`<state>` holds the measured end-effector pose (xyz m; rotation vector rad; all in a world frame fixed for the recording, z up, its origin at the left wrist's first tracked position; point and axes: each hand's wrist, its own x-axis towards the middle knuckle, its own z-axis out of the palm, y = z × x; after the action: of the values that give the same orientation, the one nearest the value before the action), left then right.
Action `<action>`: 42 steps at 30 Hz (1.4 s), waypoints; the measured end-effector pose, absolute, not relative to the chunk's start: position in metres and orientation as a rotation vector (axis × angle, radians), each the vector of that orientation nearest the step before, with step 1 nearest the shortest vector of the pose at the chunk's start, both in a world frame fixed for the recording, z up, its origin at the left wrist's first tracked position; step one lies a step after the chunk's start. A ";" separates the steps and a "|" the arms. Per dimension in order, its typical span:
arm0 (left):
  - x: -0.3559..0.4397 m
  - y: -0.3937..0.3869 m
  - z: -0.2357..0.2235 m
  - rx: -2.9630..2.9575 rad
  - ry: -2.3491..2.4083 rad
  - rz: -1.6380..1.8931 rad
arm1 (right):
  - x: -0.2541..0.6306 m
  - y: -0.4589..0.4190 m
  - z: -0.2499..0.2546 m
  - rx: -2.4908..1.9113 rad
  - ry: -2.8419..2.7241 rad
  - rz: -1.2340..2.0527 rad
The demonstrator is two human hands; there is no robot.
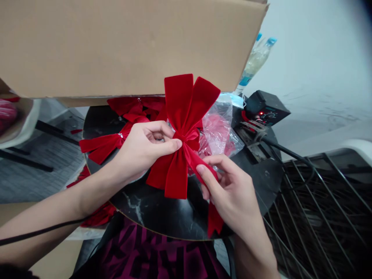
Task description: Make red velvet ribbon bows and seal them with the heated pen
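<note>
A red velvet bow (182,116) is held up over a round black marble table (162,213). My left hand (145,149) pinches the bow at its knotted centre, thumb and fingers closed on it. My right hand (229,190) is closed on one red ribbon tail (215,221) that hangs down past the table's near edge. More red bows (116,135) lie on the table behind my left hand.
A large cardboard box (122,46) fills the top of the view. A clear plastic bag (217,131) of red bows lies behind the bow. A black device with a red light (266,110) and cable sits at the right. Water bottles (255,60) stand behind. A wire rack (322,217) is at right.
</note>
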<state>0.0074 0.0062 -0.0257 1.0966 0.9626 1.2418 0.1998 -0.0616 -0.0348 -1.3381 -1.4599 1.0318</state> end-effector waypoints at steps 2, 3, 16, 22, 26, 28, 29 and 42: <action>0.010 0.006 -0.026 0.985 0.925 1.181 | 0.194 -0.070 -0.043 -1.415 -1.479 0.831; 0.011 0.006 -0.027 0.934 0.914 1.141 | 0.191 -0.076 -0.046 -1.439 -1.500 0.712; 0.006 0.000 -0.022 0.762 0.810 0.749 | 0.241 -0.039 -0.022 -0.823 -2.191 -0.148; 0.005 -0.005 -0.022 0.791 0.844 0.650 | 0.235 -0.027 -0.006 -0.517 -2.491 -0.212; 0.004 -0.001 -0.024 0.886 0.875 0.577 | 0.236 -0.028 0.007 -0.413 -2.648 -0.153; 0.003 0.001 -0.025 0.954 0.888 0.535 | 0.235 -0.025 0.011 -0.367 -2.707 -0.207; 0.003 0.002 -0.026 0.989 0.902 0.516 | 0.234 -0.023 0.012 -0.359 -2.736 -0.241; -0.001 0.014 -0.026 1.417 0.923 0.370 | 0.226 -0.007 0.010 -0.618 -2.897 0.138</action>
<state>-0.0007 0.0140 -0.0258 1.4166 0.9228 0.3698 0.2257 -0.0066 0.0101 -0.6185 -2.8967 0.1376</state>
